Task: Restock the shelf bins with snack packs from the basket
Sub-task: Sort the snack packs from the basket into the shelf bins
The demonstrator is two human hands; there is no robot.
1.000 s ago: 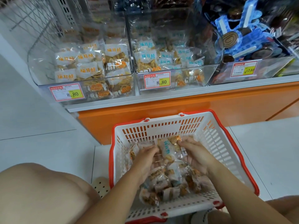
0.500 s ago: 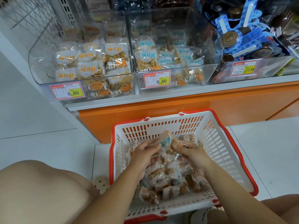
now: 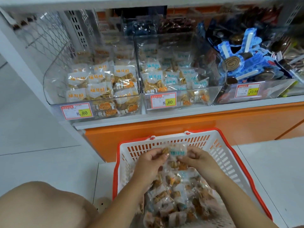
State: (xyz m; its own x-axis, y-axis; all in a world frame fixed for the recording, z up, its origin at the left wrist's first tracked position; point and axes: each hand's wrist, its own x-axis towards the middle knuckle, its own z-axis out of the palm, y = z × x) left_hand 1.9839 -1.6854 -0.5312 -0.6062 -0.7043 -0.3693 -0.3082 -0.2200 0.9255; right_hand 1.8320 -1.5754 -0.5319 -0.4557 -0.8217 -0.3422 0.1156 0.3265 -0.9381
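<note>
- One snack pack (image 3: 178,151), printed in blue, is held between the hands just above the basket (image 3: 194,140).
- Its left edge is pinched by the left hand (image 3: 150,160) and its right edge by the right hand (image 3: 199,159). The fingers of both are curled onto the film.
- Below the hands, and nearer the person, the other packs (image 3: 177,200) are heaped loose in the basket.
- The pack is judged to be light, since it is carried by fingertips alone.
- The wrapper is thin clear film, so softness, crinkling and some slipperiness are to be expected.
- Crisp biscuit pieces seem to be inside. The contents are therefore judged fragile if squeezed across the middle.
- Hold is best taken at the sealed edges, or lightly across the flat faces.
- Ahead of and above the hands stands the clear bin of blue-printed packs (image 3: 189,100), judged to be the matching one.
- The bin of orange-printed packs (image 3: 115,111) stands ahead of and to the left of the left hand.
</note>
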